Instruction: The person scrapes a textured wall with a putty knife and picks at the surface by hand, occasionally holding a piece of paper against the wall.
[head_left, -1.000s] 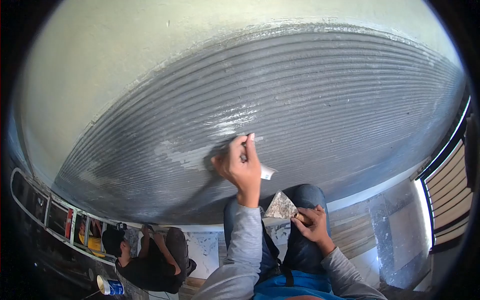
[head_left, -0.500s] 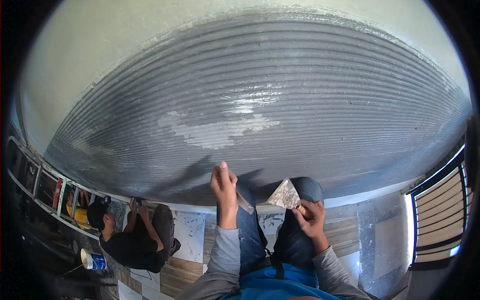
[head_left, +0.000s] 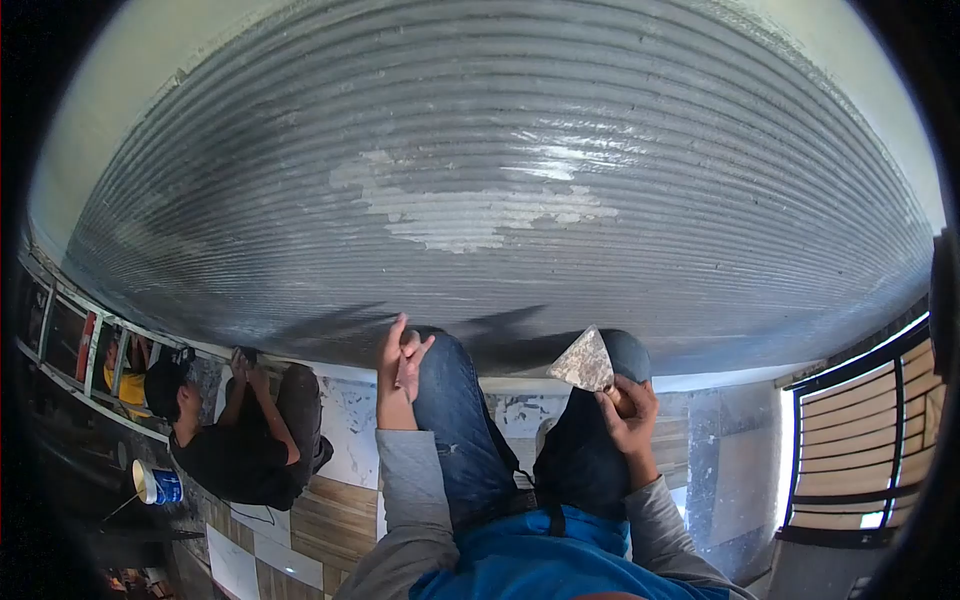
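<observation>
My right hand (head_left: 631,418) is closed round the handle of a putty knife (head_left: 584,362). Its triangular blade is smeared with whitish residue and points up and left, over my right knee. On the left, my left hand (head_left: 399,355) is raised beside my left knee with the index finger stretched up. Its other fingers are bent around a small, flat, brownish-pink piece (head_left: 407,380), whose kind I cannot make out. Both hands are apart from the grey ridged wall (head_left: 480,130) in front, which carries pale smooth patches (head_left: 470,218).
A person in black (head_left: 240,450) sits at the left near the wall. Behind them are a metal ladder (head_left: 85,385), another person in yellow (head_left: 125,385) and a white-and-blue bucket (head_left: 160,485). A barred window (head_left: 860,430) stands at the right. Tiles (head_left: 335,510) cover the floor.
The view has tilted down and shifted. My left hand has moved left and turned, its index finger now extended. The putty knife stays in my right hand.
</observation>
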